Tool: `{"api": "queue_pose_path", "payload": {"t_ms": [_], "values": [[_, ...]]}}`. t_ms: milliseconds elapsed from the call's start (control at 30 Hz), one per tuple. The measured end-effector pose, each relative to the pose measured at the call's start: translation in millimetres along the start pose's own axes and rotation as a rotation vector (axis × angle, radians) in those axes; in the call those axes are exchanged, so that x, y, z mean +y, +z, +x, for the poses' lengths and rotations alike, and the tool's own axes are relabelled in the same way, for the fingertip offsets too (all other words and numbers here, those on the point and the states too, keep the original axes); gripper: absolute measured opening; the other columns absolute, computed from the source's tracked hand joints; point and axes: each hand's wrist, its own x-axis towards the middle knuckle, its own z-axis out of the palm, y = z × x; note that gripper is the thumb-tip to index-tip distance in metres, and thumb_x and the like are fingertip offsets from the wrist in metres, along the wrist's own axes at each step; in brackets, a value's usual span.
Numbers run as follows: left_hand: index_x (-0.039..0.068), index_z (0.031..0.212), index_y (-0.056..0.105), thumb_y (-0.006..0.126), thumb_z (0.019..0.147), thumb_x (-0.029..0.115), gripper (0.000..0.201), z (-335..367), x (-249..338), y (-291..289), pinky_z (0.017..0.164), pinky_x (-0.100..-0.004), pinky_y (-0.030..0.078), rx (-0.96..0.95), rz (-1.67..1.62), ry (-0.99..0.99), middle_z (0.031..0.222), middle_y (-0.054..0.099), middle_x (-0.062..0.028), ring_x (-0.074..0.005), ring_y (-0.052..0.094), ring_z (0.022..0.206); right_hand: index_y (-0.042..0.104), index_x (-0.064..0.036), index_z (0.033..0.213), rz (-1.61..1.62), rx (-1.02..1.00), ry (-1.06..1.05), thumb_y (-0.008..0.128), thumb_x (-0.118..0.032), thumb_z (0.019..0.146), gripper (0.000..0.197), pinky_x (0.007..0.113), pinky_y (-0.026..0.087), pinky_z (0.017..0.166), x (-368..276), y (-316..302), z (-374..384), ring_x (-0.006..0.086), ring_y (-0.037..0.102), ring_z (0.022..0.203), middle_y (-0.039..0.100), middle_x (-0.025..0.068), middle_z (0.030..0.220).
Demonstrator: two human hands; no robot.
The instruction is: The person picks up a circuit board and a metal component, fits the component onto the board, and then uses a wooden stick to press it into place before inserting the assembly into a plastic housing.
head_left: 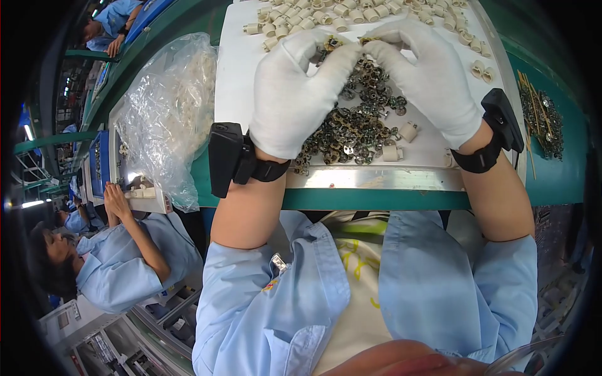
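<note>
Both my hands wear white gloves and meet fingertip to fingertip over the upper middle of a white tray (235, 81). My left hand (291, 94) is closed in a pinch on a small brass-coloured metal part (332, 42). Thumb and fingers of my right hand (429, 81) are pressed together at a small yellowish metal piece (364, 41); whether it joins the left hand's part I cannot tell. Below and between the hands spreads a heap of small shiny metal parts (351, 135). Two cream sockets (393, 153) lie beside that heap, nearer my right wrist.
Many cream sockets (338, 24) lie along the tray's far side. A clear plastic bag (169, 119) stands to the left. More metal parts (552, 128) and thin wooden sticks (530, 106) lie on the green bench at right. A co-worker (125, 257) sits at left.
</note>
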Motion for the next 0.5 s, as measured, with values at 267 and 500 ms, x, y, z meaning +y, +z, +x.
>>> {"api": "queue_pose_path", "payload": {"t_ms": [267, 500], "values": [[-0.003, 0.097, 0.064, 0.065, 0.082, 0.007, 0.019, -3.8, 7.9, 0.3, 0.072, -0.0207, 0.047, -0.079, -0.171, 0.001, 0.092, 0.065, -0.0075, -0.0079, 0.059, 0.081, 0.063, -0.0002, 0.091, -0.019, -0.033, -0.001, 0.063, -0.006, 0.080, 0.012, 0.025, 0.045, 0.071, -8.4, -7.1, 2.9, 0.0142, 0.059, 0.076, 0.062, 0.0061, 0.085], [-0.004, 0.103, 0.062, 0.064, 0.085, 0.008, 0.022, -1.7, 12.4, -3.7, 0.071, -0.0202, 0.046, -0.085, -0.307, -0.183, 0.093, 0.065, -0.0047, -0.0077, 0.058, 0.082, 0.061, 0.0002, 0.092, -0.061, -0.048, -0.051, 0.062, -0.009, 0.082, 0.013, 0.025, 0.043, 0.071, -4.3, -6.6, -0.6, 0.0113, 0.056, 0.078, 0.060, 0.0031, 0.084]]}}
